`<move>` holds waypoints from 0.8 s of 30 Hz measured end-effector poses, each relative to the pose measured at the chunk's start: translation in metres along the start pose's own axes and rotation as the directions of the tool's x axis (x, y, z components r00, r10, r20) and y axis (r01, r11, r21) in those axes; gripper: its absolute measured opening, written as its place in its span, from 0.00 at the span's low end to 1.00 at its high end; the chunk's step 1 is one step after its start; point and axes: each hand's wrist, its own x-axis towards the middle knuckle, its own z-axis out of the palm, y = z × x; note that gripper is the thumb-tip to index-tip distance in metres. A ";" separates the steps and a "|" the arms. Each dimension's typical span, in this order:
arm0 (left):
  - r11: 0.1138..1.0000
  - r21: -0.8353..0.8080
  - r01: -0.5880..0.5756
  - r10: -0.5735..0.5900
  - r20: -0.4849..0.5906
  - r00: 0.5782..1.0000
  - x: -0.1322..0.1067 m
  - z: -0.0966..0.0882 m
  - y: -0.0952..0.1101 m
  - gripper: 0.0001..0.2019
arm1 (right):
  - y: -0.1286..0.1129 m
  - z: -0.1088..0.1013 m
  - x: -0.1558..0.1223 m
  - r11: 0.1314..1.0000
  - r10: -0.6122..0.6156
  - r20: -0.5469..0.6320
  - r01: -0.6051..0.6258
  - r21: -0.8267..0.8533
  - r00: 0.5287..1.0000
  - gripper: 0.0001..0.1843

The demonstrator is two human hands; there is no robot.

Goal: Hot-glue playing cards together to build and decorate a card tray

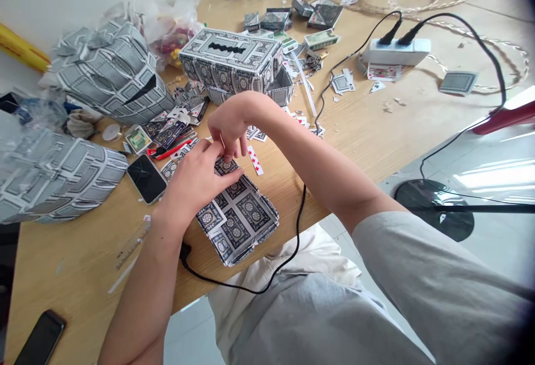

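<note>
A flat panel of woven playing cards (238, 217) with blue-grey patterned backs lies on the wooden table (363, 120) near its front edge. My left hand (199, 178) rests on the panel's far end, fingers curled and pressing it down. My right hand (229, 125) comes down from above with fingertips pinched at the same far edge, touching the left fingers. What the pinch holds is hidden. A loose card strip with red pips (255, 160) lies just right of the hands.
A card-built box (229, 64) stands behind the hands. Large curved card structures (111, 72) (54, 178) fill the left. A phone (146, 178) lies left of the panel, another phone (39, 340) at the front left. A black cable (298, 231) and a power strip (395, 52) lie to the right.
</note>
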 end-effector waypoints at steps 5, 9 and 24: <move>1.000 0.016 0.013 -0.013 0.012 1.000 0.000 -0.001 0.001 0.17 | -0.014 0.005 -0.013 0.992 0.125 0.039 -0.125 0.002 0.991 0.11; 0.999 0.010 0.031 -0.031 0.026 0.999 -0.001 -0.002 0.000 0.20 | -0.008 0.005 -0.007 0.959 0.146 -0.194 -0.091 0.268 0.970 0.18; 0.967 -0.253 -0.033 0.007 -0.101 0.995 0.010 0.003 -0.025 0.12 | 0.032 0.063 -0.061 0.928 0.076 -0.292 0.039 0.370 0.953 0.16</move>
